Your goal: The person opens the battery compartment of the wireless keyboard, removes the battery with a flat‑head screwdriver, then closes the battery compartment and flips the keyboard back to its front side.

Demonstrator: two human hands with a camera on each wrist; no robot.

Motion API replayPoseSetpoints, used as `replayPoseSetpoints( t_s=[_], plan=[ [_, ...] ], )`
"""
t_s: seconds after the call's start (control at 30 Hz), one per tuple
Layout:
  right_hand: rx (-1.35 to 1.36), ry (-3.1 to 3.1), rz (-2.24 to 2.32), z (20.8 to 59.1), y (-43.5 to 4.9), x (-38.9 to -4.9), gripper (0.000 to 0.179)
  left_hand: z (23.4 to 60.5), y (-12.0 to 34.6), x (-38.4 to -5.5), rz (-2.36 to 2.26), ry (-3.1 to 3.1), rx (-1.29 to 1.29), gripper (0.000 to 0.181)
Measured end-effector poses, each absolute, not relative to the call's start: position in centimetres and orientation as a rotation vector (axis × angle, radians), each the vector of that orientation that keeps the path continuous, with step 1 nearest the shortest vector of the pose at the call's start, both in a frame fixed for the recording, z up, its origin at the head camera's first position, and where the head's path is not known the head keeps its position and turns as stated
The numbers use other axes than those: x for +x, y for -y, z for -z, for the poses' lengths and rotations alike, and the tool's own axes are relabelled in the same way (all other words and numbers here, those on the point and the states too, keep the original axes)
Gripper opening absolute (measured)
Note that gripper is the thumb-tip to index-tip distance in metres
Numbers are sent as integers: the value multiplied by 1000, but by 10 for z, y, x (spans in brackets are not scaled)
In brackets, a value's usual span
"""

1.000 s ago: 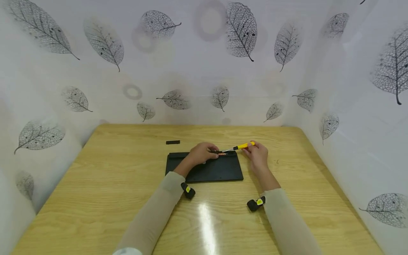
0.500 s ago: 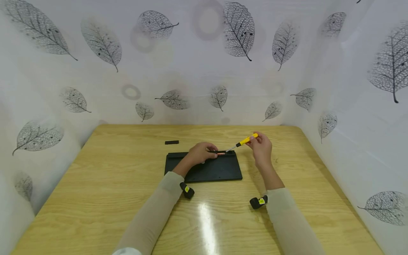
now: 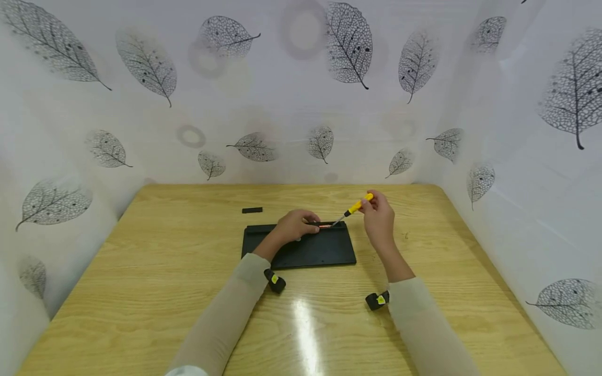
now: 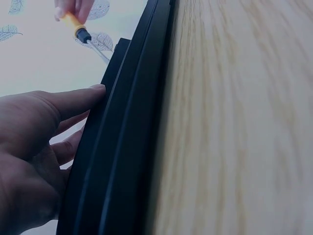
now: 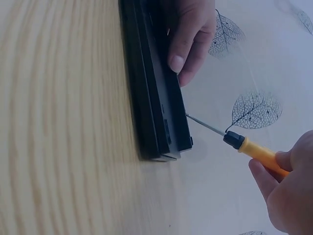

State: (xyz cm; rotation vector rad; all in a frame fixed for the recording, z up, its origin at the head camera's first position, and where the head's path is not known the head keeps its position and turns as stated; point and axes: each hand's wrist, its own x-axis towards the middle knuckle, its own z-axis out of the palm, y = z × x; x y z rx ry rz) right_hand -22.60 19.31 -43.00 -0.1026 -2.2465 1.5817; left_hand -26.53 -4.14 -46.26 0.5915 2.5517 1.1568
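Note:
A flat black keyboard (image 3: 324, 251), apparently underside up, lies on the table, with a raised ridge along its far edge. My left hand (image 3: 293, 226) grips that ridge, thumb on the near side and fingers behind it. Beside the thumb an orange, battery-like strip (image 3: 324, 226) shows in a slot of the ridge. My right hand (image 3: 380, 219) pinches the yellow handle of a screwdriver (image 3: 360, 204), tilted down to the left. Its metal tip is at the slot, just right of the orange strip. In the right wrist view the screwdriver's shaft (image 5: 208, 124) meets the ridge near its end.
A small black strip (image 3: 252, 210), like a cover, lies on the wooden table (image 3: 164, 271) behind the keyboard's left end. Leaf-patterned cloth walls (image 3: 282, 104) stand around the table's back and sides. Each wrist wears a small black camera (image 3: 377, 301).
The screwdriver has swung steeper, its handle rising as the right hand moved up and away, then slightly left. Its tip stays by the slot. The left hand keeps its grip.

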Motion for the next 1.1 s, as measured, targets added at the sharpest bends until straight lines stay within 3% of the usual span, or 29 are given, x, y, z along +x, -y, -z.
replayPoseSetpoints(
  t_s=[0.73,1.1],
  plan=[
    [464,2380,-970,413,-149,-216,28,465,46,-268,-1106,-2594,577,28],
    [202,2428,-1177,415,-168,-222,33,465,41,-268,-1111,-2593,602,26]
  ],
)
